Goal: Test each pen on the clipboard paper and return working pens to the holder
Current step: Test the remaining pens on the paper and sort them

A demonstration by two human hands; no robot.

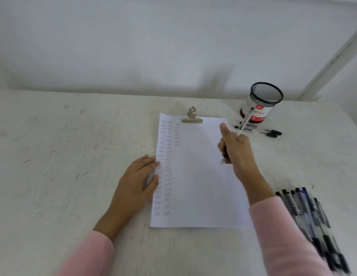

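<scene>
A white sheet of paper lies on the table under a metal clipboard clip; its left side carries columns of small pen marks. My left hand lies flat, fingers touching the paper's left edge. My right hand hovers over the paper's right part and grips a clear pen, its dark tip pointing down at the sheet and its long barrel sticking up toward the holder. The black mesh pen holder stands at the back right. Its inside is not visible.
A white and red ball-pen tub stands against the holder. Several loose pens lie just in front of it. A fanned bunch of several pens lies at the right near my right sleeve. A wall runs behind the table.
</scene>
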